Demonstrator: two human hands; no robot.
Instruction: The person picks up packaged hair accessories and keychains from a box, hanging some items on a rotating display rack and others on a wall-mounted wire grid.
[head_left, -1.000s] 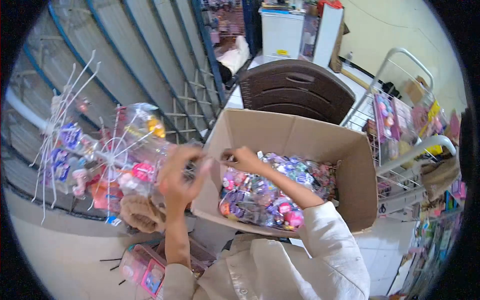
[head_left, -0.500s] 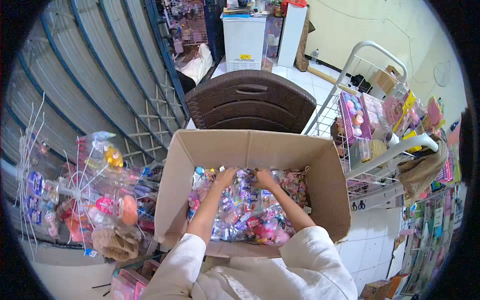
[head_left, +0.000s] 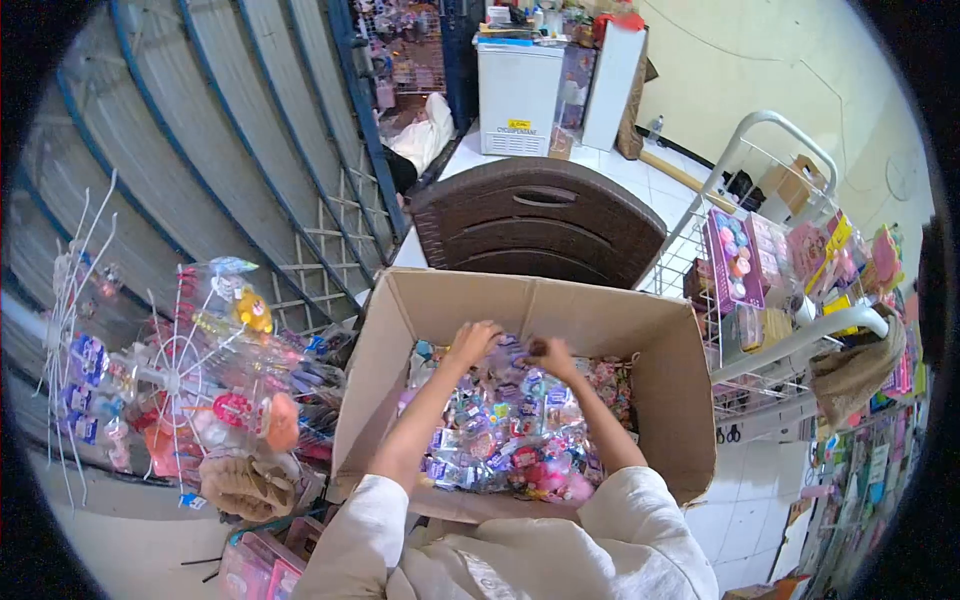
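An open cardboard box [head_left: 395, 385] stands in front of me, filled with several small toys in clear plastic packets [head_left: 500, 440]. Both my arms reach down into it. My left hand [head_left: 474, 340] rests on the packets at the far side of the pile with fingers curled. My right hand [head_left: 552, 356] is close beside it, fingers bent into the same spot in the pile. Between the two hands lies a small purple packet [head_left: 510, 352]; I cannot tell which hand grips it.
A white wire display rack [head_left: 175, 375] hung with packeted toys stands at the left. A brown plastic chair [head_left: 540, 225] is behind the box. A white wire shelf [head_left: 770, 290] with pink toy boxes is at the right. A metal shutter fills the left background.
One second ago both hands were up at the rack's side near the box's left wall. They moved down into the box and now dig slightly farther in; the view has shifted a little.
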